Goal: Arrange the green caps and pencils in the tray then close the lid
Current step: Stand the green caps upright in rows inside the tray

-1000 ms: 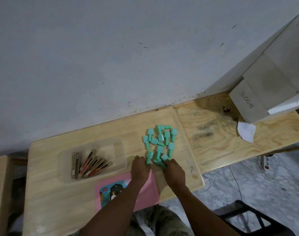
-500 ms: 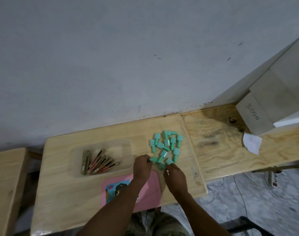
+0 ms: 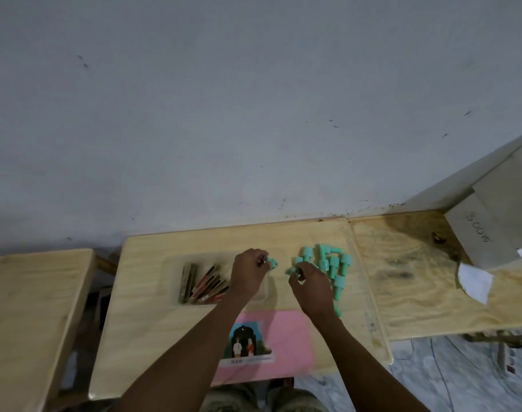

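Note:
A clear plastic tray (image 3: 176, 264) lies on the wooden desk with several pencils (image 3: 204, 283) in its left half. My left hand (image 3: 249, 273) hovers over the tray's right end, fingers pinched on a green cap (image 3: 272, 263). My right hand (image 3: 310, 285) is just right of the tray and holds another green cap (image 3: 291, 270). A loose pile of several green caps (image 3: 331, 264) lies on the desk beyond and right of my right hand; part of it is hidden by that hand. The pink lid (image 3: 286, 337) with a picture lies flat near the desk's front edge, under my forearms.
The wooden desk (image 3: 146, 322) stands against a grey wall. A second desk (image 3: 417, 292) adjoins on the right, carrying a white box (image 3: 491, 227) and a scrap of paper (image 3: 473, 281). Another wooden surface (image 3: 25, 307) sits to the left across a gap.
Both hands lifted from the near edge of the cap pile, each with a cap. My left hand moved left over the tray. The camera view shifted, so the desk sits further right.

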